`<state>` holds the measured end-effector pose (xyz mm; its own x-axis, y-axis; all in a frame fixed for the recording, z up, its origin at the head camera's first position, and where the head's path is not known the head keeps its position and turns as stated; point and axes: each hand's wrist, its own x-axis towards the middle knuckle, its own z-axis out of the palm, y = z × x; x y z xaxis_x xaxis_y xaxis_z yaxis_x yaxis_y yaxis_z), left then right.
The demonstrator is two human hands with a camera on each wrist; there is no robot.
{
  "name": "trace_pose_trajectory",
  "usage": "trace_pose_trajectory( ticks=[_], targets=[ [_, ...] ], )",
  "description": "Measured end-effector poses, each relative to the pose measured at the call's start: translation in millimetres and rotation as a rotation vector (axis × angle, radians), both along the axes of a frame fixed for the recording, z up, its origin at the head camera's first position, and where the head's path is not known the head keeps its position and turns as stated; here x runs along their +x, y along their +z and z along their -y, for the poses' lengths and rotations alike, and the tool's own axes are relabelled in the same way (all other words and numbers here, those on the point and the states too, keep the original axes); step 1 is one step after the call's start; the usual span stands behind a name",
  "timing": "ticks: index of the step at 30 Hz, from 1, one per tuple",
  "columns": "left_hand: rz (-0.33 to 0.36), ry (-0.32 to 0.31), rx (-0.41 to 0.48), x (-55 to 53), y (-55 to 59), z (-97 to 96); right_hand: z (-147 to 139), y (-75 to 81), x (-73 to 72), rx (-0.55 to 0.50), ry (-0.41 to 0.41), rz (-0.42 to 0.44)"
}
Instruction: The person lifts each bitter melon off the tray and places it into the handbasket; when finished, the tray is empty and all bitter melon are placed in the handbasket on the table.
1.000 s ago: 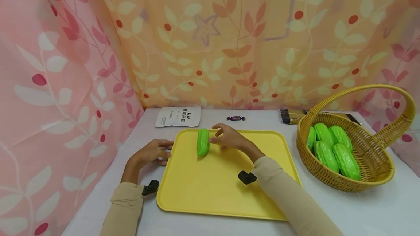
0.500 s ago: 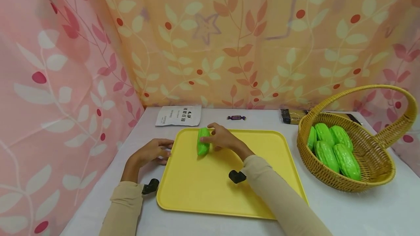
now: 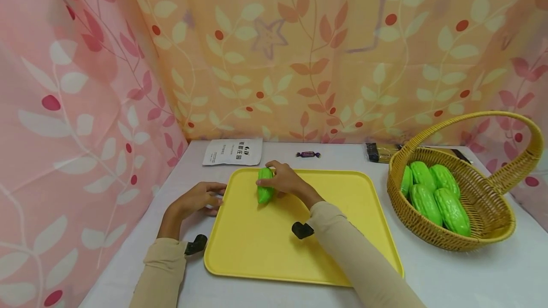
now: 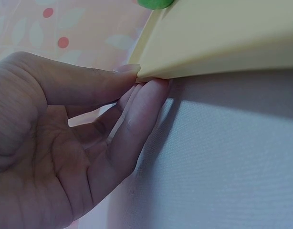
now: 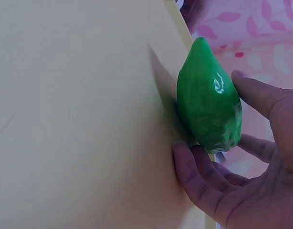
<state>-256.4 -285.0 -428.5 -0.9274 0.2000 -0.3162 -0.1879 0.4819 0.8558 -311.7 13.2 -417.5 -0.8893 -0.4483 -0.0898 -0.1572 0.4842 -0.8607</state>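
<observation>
On the far left part of the yellow tray (image 3: 257,251) lies a bright green, glossy bitter melon (image 5: 208,95), its pointed end toward the person. My right hand (image 3: 284,179) grips it: the thumb (image 5: 261,93) touches one side and the curled fingers (image 5: 199,183) are at the other. Part of the melon is hidden behind that hand in the head view. At the tray's left edge, my left hand (image 3: 194,201) pinches the rim, thumb (image 4: 94,83) above and fingers (image 4: 141,119) below, as the left wrist view shows.
A wicker basket (image 3: 492,213) with a tall handle stands right of the tray, holding several green bitter melons (image 3: 451,210). Along the back lie a white pouch (image 3: 233,152), a purple wrapped candy (image 3: 308,154) and a black-and-gold packet (image 3: 378,152). Floral curtains hang behind and left.
My right hand has moved left, from beside the bitter melon to over it, and has closed its thumb and fingers round it. My left hand stays at the tray's edge.
</observation>
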Motion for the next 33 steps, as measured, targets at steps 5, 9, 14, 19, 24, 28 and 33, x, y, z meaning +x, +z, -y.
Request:
trace_pose_trajectory(
  ticks=[5, 9, 14, 19, 24, 28, 33],
  targets=[
    [0.004, 0.004, -0.007, 0.0, 0.5, -0.2, 1.1, -0.8, -0.3, 0.012, -0.012, -0.008],
    [0.001, 0.015, -0.013, -0.2, 1.0, -0.8, -0.3, -1.1, -0.2, -0.019, -0.010, 0.024],
    [-0.002, 0.015, -0.011, -0.2, 0.2, -0.8, -3.9, -2.9, 0.9, -0.094, -0.011, 0.082],
    [-0.001, 0.008, -0.004, -0.3, 0.9, -0.8, -10.4, -3.5, 3.2, -0.145, 0.001, 0.107],
    [0.001, 0.009, 0.000, -0.4, 1.4, -0.9, -20.3, -1.0, 6.5, -0.125, 0.020, 0.111],
    [-0.001, 0.014, 0.002, -1.1, 0.1, -0.8, -31.1, 1.0, 10.6, -0.090, 0.048, 0.116],
    [-0.002, 0.009, -0.003, -0.9, -0.1, -0.2, -46.4, 5.3, 17.7, -0.054, 0.082, 0.117]
  ],
)
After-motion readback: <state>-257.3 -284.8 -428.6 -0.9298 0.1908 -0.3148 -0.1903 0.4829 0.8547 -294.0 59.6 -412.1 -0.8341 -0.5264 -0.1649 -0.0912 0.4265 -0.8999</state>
